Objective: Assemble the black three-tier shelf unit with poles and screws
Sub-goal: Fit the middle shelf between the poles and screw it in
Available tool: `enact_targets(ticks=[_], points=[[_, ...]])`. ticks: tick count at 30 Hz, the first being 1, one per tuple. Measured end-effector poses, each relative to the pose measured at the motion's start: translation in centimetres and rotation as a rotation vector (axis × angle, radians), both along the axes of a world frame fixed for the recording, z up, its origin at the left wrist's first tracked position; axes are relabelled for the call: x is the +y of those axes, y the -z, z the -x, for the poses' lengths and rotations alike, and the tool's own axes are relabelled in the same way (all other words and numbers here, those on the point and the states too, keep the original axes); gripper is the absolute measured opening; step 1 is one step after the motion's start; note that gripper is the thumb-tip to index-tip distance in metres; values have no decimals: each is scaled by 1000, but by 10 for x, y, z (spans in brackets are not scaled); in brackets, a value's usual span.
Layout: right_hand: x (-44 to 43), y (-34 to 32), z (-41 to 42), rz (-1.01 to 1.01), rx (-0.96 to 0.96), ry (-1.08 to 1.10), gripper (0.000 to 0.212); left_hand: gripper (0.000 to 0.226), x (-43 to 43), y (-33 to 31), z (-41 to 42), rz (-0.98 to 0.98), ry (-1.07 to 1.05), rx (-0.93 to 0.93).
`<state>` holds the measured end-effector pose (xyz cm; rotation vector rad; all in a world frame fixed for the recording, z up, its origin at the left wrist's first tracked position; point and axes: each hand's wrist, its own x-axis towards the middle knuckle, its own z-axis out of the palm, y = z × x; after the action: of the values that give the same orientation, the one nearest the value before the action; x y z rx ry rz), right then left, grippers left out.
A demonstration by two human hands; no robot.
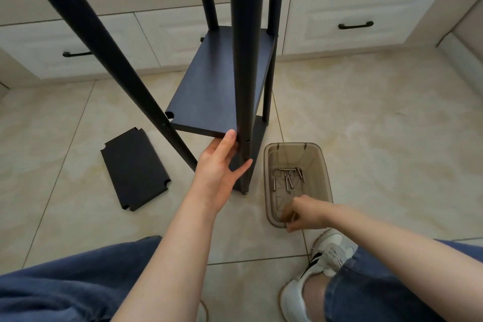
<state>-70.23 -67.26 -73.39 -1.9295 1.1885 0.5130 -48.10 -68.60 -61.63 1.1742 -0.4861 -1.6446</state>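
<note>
Denim-clad knees point(65, 287) fill the bottom edge, and a white shoe point(328, 253) pokes out beside the right one. The left hand point(219, 165) reaches to the shelf unit's near pole point(247, 60): forefinger straight against the front corner of the middle shelf board point(222, 81), thumb spread wide and touching the pole lower down. Its other fingers are hidden behind the pole. The right hand point(303, 213) dips into the near end of a tinted plastic bin point(324, 162), fingers curled together and pinching what looks like one screw point(294, 216) — hard to make out through the wall. Loose screws point(287, 178) lie farther in. The pole tops are cut off above, and the bottom shelf point(258, 129) is mostly hidden. A spare board point(136, 170) lies flat on the floor tiles point(379, 117), left of the unit — apart from it.
</note>
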Motion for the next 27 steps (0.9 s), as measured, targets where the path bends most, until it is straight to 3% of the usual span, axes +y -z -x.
enact_targets(ticks=[3,7,9,12,20,27], points=[[-6,0,-1,-61,-23,178,34,39,2,-4,2,-14,-23,7],[-21,7,2,34,13,325,29,37,4,-7,7,-12,-32,-29],[-24,17,6,62,67,354,24,37,5,-9,8,-3,-36,-50],[-29,34,8,65,118,385,34,44,6,-10,9,18,-30,-67],[-48,73,-2,105,81,504,53,39,6,-6,8,52,-21,-41],[-45,93,0,123,104,493,53,34,5,-7,8,42,-31,-13]])
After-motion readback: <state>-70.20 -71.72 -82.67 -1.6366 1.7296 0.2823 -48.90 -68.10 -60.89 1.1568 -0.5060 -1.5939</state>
